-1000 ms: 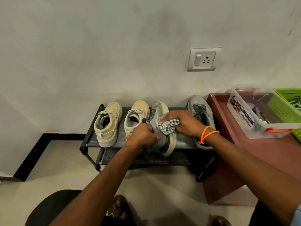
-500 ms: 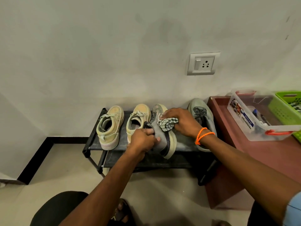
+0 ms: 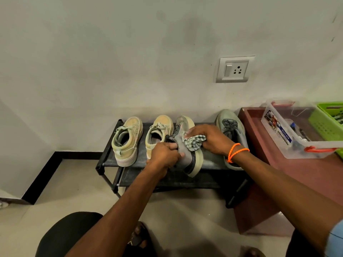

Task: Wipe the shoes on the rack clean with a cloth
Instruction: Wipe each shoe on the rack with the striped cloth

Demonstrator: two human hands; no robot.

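You have the grey shoe (image 3: 182, 154) tipped onto its side above the front of the rack's (image 3: 109, 160) top shelf, sole turned right, so its upper faces the cloth; judged reason: tilting exposes the side panel for wiping while the shelf edge stays just below as support. Your left hand (image 3: 163, 154) is closed round the heel and collar end, fingers curled tight, steadying it. Your right hand (image 3: 209, 139), with an orange band (image 3: 235, 151) at the wrist, bunches the checked cloth (image 3: 194, 142) under curled fingers and presses it against the shoe's upper near the laces. Its mate, the second grey shoe (image 3: 232, 134), sits flat on the shelf just right of your hand. Two beige shoes (image 3: 128, 140) stand upright at the left end, toes to the wall, not touched. Whether those are already wiped cannot be told. A clear plastic box (image 3: 289, 138) rests on the red table (image 3: 315, 175) beside the rack.
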